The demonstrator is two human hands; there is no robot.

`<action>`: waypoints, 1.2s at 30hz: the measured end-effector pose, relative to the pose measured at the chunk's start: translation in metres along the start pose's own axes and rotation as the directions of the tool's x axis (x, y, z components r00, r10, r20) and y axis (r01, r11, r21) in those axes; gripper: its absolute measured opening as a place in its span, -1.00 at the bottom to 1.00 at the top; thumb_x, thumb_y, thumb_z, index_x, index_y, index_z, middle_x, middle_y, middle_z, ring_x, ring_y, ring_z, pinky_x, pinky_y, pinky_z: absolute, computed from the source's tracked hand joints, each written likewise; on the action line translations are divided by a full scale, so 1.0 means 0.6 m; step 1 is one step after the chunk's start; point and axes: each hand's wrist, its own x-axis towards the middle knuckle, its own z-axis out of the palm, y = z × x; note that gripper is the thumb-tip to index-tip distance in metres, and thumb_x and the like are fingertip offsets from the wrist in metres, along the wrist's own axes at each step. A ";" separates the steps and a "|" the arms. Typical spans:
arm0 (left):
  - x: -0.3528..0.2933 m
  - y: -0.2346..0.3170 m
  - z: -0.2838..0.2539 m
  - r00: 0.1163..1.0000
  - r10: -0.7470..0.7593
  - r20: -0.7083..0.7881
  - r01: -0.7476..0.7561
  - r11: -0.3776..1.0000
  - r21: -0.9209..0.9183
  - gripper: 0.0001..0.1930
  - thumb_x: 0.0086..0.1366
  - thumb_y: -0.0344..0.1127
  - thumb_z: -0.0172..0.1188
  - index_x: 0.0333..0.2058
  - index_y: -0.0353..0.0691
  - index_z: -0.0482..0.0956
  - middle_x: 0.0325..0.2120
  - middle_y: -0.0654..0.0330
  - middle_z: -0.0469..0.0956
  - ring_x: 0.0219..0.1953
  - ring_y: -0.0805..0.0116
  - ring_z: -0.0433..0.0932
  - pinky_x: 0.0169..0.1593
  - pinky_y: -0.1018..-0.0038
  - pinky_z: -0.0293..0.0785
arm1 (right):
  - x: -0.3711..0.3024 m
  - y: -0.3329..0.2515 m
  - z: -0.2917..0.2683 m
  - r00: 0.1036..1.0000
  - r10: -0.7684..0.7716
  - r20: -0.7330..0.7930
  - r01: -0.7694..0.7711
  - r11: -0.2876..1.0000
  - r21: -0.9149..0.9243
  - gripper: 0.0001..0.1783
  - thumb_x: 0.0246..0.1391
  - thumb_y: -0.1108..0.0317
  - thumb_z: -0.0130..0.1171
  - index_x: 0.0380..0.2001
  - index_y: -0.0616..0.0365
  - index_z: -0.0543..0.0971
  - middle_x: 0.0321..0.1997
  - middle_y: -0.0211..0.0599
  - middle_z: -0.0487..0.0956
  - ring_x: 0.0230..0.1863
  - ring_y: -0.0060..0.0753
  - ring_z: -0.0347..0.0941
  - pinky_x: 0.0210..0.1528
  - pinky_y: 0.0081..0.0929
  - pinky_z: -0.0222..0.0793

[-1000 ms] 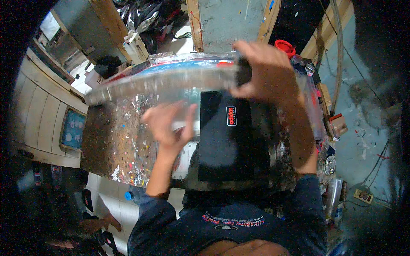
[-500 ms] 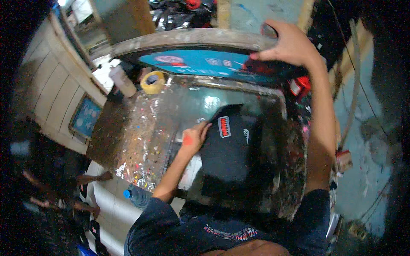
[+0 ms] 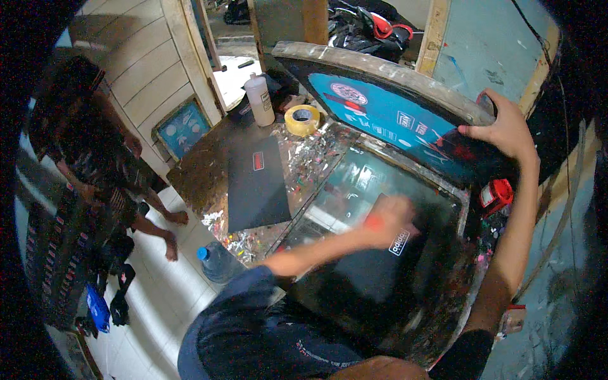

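Over the bench [image 3: 196,171], hands [image 3: 512,126] at tilted frame [image 3: 392,71] and black sheet [image 3: 373,266]

Bare hands: two, a right hand [image 3: 503,123] gripping and a left hand [image 3: 389,221] low to its left. In the grip, one large printing screen [image 3: 380,114]. Two black panels show: a glass-side panel [image 3: 380,263] beneath the left hand, an outer panel [image 3: 256,190] farther left. Left of the grip: one squeeze bottle [image 3: 259,101], one blue-capped water bottle [image 3: 218,266], one yellow tape roll [image 3: 297,129]. Just below the grip: one red tub [image 3: 497,195].

Black sheet [image 3: 258,187] on table [image 3: 201,172] (paint-flecked)
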 end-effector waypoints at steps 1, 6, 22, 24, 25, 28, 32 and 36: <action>0.014 0.051 0.065 0.990 0.128 0.058 -0.125 0.990 -0.062 -0.46 0.25 -0.11 0.33 0.12 -0.30 0.56 0.08 -0.08 0.54 0.12 -0.13 0.48 0.24 0.01 0.37 | 0.001 -0.009 0.004 0.999 -0.032 -0.042 0.033 0.999 0.016 0.09 -0.42 -0.27 0.60 0.10 0.32 0.58 0.05 0.17 0.65 0.10 0.16 0.60 0.19 -0.12 0.47; 0.018 0.248 0.352 0.839 0.529 0.129 -0.469 0.823 -0.321 -0.39 0.23 -0.04 0.35 0.16 -0.26 0.52 0.11 -0.10 0.51 0.16 -0.12 0.46 0.26 0.01 0.35 | 0.000 0.009 0.013 0.986 -0.106 -0.131 0.105 0.994 -0.016 -0.03 -0.35 -0.23 0.59 0.01 0.30 0.57 -0.02 0.14 0.65 0.05 0.06 0.59 0.16 -0.20 0.44; -0.089 -0.083 0.057 0.948 0.311 0.069 -0.308 0.950 -0.056 -0.16 0.14 0.17 0.42 0.31 -0.12 0.40 0.22 -0.16 0.38 0.27 -0.08 0.38 0.33 0.02 0.29 | 0.040 0.031 -0.015 0.997 -0.073 -0.017 0.074 0.997 0.009 -0.06 -0.33 -0.34 0.57 -0.18 0.39 0.67 -0.18 0.10 0.71 -0.16 -0.04 0.65 -0.10 -0.22 0.51; -0.096 -0.092 0.043 0.929 0.369 -0.003 -0.368 0.926 -0.086 -0.04 0.05 0.23 0.47 0.38 -0.01 0.34 0.34 -0.21 0.24 0.37 -0.19 0.25 0.38 -0.05 0.20 | 0.047 0.033 -0.016 0.995 -0.100 0.015 0.100 0.995 0.001 -0.10 -0.34 -0.34 0.57 -0.21 0.36 0.69 -0.22 0.07 0.72 -0.20 -0.07 0.65 -0.12 -0.23 0.50; -0.092 -0.097 0.041 0.915 0.403 0.028 -0.402 0.915 -0.043 0.01 0.04 0.25 0.47 0.41 0.00 0.30 0.39 -0.21 0.16 0.40 -0.25 0.20 0.41 -0.09 0.15 | 0.043 0.036 -0.009 0.992 -0.109 -0.066 0.111 0.994 0.018 -0.12 -0.34 -0.33 0.58 -0.26 0.36 0.70 -0.25 0.04 0.72 -0.24 -0.10 0.64 -0.14 -0.25 0.50; -0.085 -0.117 0.040 0.892 0.419 0.169 -0.426 0.905 0.006 0.10 -0.01 0.30 0.48 0.45 0.05 0.23 0.47 -0.26 -0.02 0.49 -0.34 0.01 0.47 -0.21 -0.02 | 0.038 0.035 -0.010 0.994 -0.073 -0.087 0.074 0.997 0.006 -0.13 -0.33 -0.33 0.58 -0.27 0.36 0.70 -0.26 0.01 0.72 -0.25 -0.14 0.63 -0.15 -0.27 0.50; -0.091 -0.149 0.046 0.886 0.399 0.235 -0.414 0.910 0.019 0.14 -0.06 0.35 0.49 0.47 0.07 0.22 0.50 -0.22 -0.06 0.53 -0.30 -0.06 0.48 -0.25 -0.05 | 0.042 0.029 -0.017 0.998 -0.060 -0.037 0.060 0.998 0.020 -0.13 -0.32 -0.30 0.58 -0.24 0.38 0.70 -0.24 -0.02 0.72 -0.22 -0.15 0.64 -0.13 -0.30 0.49; -0.090 -0.152 0.055 0.895 0.375 0.242 -0.393 0.919 0.030 0.18 -0.09 0.40 0.48 0.47 0.08 0.21 0.52 -0.15 -0.07 0.55 -0.22 -0.08 0.48 -0.26 -0.07 | 0.054 0.032 -0.007 0.997 -0.043 -0.071 0.045 0.999 0.019 -0.14 -0.32 -0.26 0.60 -0.21 0.38 0.70 -0.21 -0.03 0.72 -0.20 -0.16 0.64 -0.10 -0.33 0.49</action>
